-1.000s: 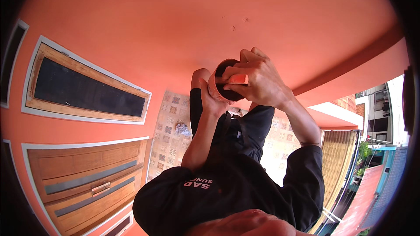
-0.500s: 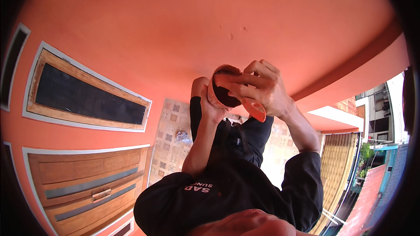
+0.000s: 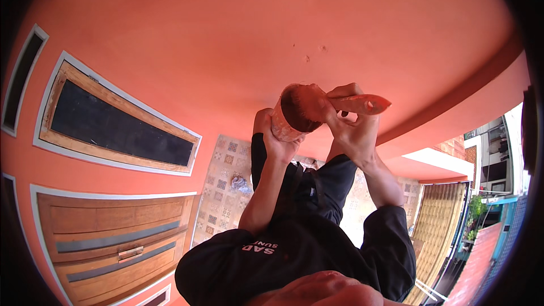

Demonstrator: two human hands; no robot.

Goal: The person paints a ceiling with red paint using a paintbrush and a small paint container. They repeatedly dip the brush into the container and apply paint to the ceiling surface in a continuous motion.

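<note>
My left hand is wrapped round a paint-smeared pot, tilted so that its dark mouth shows. Closed on a wide paintbrush, my right hand sits just right of the pot. The brush's orange-red handle points off to the right, with a hole near its end. Its bristles lie over the pot's right rim, coated in orange-red paint. How much paint the pot holds is too dark to tell.
An orange-red wall rises in front, with a few small rough spots. At left are a wood-framed window and a wooden door. A crumpled cloth-like bundle lies on the patterned tile floor. A bamboo-like screen stands at right.
The brush has turned: its handle pointed down to the right and now points right, higher up. The bristles have come from inside the pot to its rim. My left hand still holds the pot.
</note>
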